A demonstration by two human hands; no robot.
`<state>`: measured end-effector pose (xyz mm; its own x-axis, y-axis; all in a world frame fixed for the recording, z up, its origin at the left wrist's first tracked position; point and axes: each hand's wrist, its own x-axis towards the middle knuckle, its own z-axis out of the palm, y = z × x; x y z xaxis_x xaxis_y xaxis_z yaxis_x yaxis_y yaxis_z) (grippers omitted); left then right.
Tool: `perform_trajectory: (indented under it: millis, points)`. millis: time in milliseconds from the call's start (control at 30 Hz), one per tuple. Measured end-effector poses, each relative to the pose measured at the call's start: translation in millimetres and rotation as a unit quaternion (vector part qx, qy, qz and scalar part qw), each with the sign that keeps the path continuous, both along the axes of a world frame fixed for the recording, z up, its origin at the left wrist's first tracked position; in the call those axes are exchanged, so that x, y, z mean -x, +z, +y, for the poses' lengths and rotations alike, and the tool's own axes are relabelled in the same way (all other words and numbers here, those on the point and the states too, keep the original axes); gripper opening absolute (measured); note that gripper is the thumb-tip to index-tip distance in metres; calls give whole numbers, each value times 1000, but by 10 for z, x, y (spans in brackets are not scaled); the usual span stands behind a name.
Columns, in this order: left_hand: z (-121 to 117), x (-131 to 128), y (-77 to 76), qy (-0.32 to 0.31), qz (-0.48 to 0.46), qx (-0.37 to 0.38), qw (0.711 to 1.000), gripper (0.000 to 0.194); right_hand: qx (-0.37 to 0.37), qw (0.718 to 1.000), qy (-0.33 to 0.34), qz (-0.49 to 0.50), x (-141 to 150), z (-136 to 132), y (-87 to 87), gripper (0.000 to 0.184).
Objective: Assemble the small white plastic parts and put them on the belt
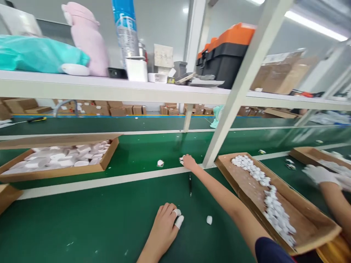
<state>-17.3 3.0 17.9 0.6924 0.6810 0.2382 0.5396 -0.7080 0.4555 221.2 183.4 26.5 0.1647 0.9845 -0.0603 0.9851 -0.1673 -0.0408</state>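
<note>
My left hand (163, 228) rests on the green bench (95, 219) with its fingers curled under; white finger cots cover two fingertips. A small white piece (209, 219) lies just to its right. My right arm reaches far forward, and my right hand (188, 161) closes on a small white piece (181, 159) at the white strip beside the conveyor belt. Another small white piece (160, 163) lies on the belt to the left of that hand.
A cardboard tray (309, 223) of several small white parts lies at right, a box (105, 160) of white parts at left. A white frame post (236, 98) rises beside my right hand. Another person's gloved hand (319, 174) works at far right. A cluttered shelf (82, 86) runs overhead.
</note>
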Motion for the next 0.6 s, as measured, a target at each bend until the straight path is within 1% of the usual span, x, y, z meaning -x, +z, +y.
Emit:
perform_trajectory:
  millis: [100, 200, 267, 333, 367, 400, 433, 467, 500, 533, 567, 600]
  points:
    - [64, -11, -26, -5, -9, 4, 1000, 18, -33, 999, 31, 10, -67, -96, 43, 27]
    - [137, -8, -48, 4, -27, 1, 1000, 22, -47, 996, 73, 24, -115, -223, 182, 28]
    - [176, 2, -68, 16, -49, -12, 999, 22, -47, 991, 116, 35, -129, -380, 302, 27]
    - [206, 18, -91, 40, -84, -39, 995, 23, -36, 983, 172, 49, -97, -619, 403, 24]
    - [220, 27, -102, 53, -103, -56, 992, 24, -26, 975, 214, 57, -57, -768, 435, 22]
    - [232, 34, -110, 63, -120, -73, 988, 27, -16, 961, 270, 65, -1, -931, 448, 20]
    - [242, 39, -115, 65, -133, -88, 985, 29, -5, 941, 330, 69, 66, -1101, 441, 19]
    - [249, 40, -114, 60, -140, -101, 983, 30, 4, 915, 398, 67, 138, -1269, 415, 19]
    - [251, 36, -109, 47, -142, -109, 983, 31, 10, 890, 452, 59, 208, -1428, 374, 18]
    - [246, 28, -98, 29, -138, -113, 984, 32, 8, 870, 490, 46, 267, -1573, 325, 17]
    - [232, 15, -82, 8, -127, -111, 986, 33, -1, 859, 512, 33, 305, -1700, 278, 16]
    - [209, -2, -62, -13, -111, -103, 988, 36, -14, 857, 514, 23, 318, -1809, 241, 15]
